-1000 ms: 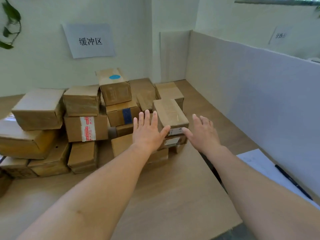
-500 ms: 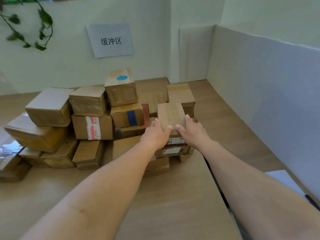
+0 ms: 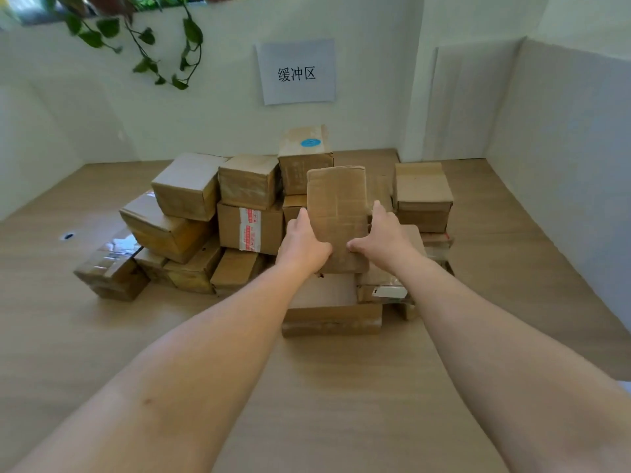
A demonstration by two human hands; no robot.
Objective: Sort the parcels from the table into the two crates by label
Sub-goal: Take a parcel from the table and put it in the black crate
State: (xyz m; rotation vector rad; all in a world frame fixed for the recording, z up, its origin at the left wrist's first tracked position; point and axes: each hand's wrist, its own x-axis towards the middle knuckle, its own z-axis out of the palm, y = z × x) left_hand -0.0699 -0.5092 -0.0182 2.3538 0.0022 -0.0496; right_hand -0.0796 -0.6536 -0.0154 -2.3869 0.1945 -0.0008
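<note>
A heap of brown cardboard parcels (image 3: 239, 227) lies on the wooden table (image 3: 341, 404). Both my hands hold one flat brown parcel (image 3: 338, 213), tilted up over the front of the heap. My left hand (image 3: 304, 244) grips its left edge and my right hand (image 3: 382, 238) grips its right edge, thumbs on the top face. A parcel with a blue round sticker (image 3: 305, 155) stands at the back of the heap. Another parcel (image 3: 251, 228) carries a white and red label. No crate is in view.
White partition walls (image 3: 563, 165) close the table at the back and right. A paper sign (image 3: 296, 72) with printed characters hangs on the back wall, and a leafy vine (image 3: 150, 46) hangs at upper left. Bare tabletop lies in front of the heap.
My hands went from open beside the parcel to gripping its two sides, and the parcel has been lifted and tipped up off the heap. The view has shifted to the left.
</note>
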